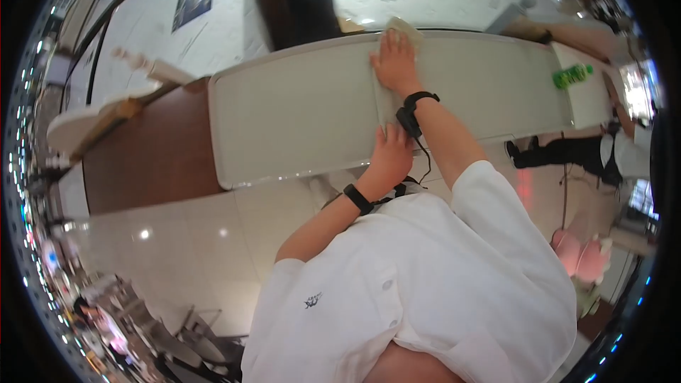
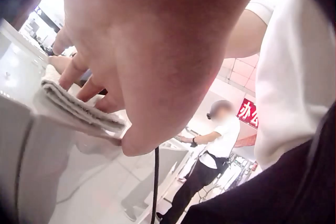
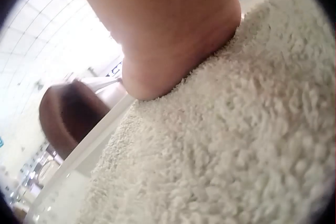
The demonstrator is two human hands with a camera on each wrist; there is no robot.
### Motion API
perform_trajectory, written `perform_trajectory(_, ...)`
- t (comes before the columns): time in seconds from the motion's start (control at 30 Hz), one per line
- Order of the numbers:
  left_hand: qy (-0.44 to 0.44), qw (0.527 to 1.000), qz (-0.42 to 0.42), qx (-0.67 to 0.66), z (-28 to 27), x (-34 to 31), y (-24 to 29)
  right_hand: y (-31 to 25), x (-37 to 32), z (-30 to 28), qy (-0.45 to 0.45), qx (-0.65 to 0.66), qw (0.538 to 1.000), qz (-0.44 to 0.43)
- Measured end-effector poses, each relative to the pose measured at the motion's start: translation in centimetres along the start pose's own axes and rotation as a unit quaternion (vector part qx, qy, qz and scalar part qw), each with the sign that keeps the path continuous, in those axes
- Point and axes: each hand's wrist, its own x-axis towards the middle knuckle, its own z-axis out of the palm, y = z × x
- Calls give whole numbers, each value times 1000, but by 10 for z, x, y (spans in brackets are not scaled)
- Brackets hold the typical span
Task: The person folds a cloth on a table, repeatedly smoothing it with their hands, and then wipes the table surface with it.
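A pale, fluffy cloth lies as a narrow strip across the light-coloured tabletop. At the far edge, the right hand rests on the cloth with its fingers extended. The left hand is at the near edge, its fingers spread on the cloth's near end. In the left wrist view, the fingers of the left hand touch the folded layers of the cloth. The right wrist view has the cloth filling the foreground below the right hand; its fingers are hidden there.
A green bottle lies on a white surface at the right. A brown tabletop adjoins on the left. Dark chair stands beyond the far edge. Another person stands at the right. A black cable hangs by the wrists.
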Motion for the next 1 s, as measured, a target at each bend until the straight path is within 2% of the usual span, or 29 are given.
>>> perform_trajectory(0.1,-16,996,-88,-19,-14,-43,-31,-111,7,6,3,75,989,-126)
perform_trajectory(0.2,-17,985,-170,-20,-36,-90,-70,-202,8,8,-20,118,977,-175)
perform_trajectory(0.33,48,966,-252,18,-46,-159,-116,-292,9,17,-22,120,971,-205)
perform_trajectory(0.57,48,924,-377,33,-67,-230,-168,-413,-3,20,-18,166,967,-192)
perform_trajectory(0.63,33,914,-401,42,-68,-247,-182,-436,-11,22,10,152,974,-167)
perform_trajectory(0.73,31,913,-407,13,-72,-262,-199,-446,-9,24,9,178,974,-139)
perform_trajectory(0.93,98,917,-385,22,-61,-246,-190,-432,-5,23,-10,198,967,-160)
perform_trajectory(1.0,88,919,-383,19,-57,-242,-186,-423,-5,25,-16,209,963,-171)
